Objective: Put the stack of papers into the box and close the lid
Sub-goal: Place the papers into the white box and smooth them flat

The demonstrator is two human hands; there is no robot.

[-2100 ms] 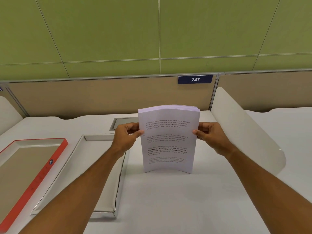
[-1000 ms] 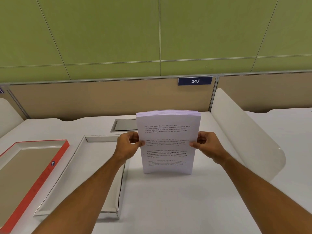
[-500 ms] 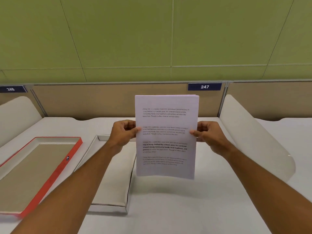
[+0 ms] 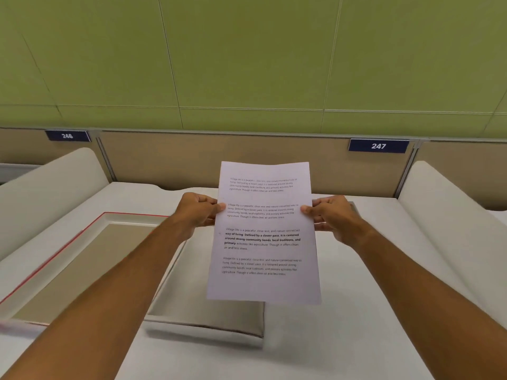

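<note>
White printed paper stack [image 4: 264, 231]: rectangular sheets, four blocks of black text on the top page, one block partly bold. Held upright in the air above the white desk surface [image 4: 343, 311], printed face toward the camera, lower edge clear of the desk and overlapping the near right corner of the tray below it.

Left hand [image 4: 199, 212]: closed on the stack's left edge at mid-height, thumb on the front page, fingers behind.

Right hand [image 4: 330, 215]: closed on the stack's right edge at about the same height, thumb in front, fingers behind.

Shallow white rectangular box tray [image 4: 214, 316]: lies flat on the desk below and to the left of the stack, open, partly hidden by the left forearm.

Red-edged shallow rectangular tray with beige inside [image 4: 82, 259]: lies flat just left of the white tray, open side up. Which of the two is base and which is lid cannot be told.

Beige partition panel [image 4: 192, 160]: runs along the desk's far edge, carrying two dark blue number plates, "246" [image 4: 67, 136] and "247" [image 4: 378, 146].

Green panelled wall [image 4: 247, 56]: above the partition.

White curved side dividers, left [image 4: 46, 187] and right [image 4: 450, 209]: flank the desk.
</note>
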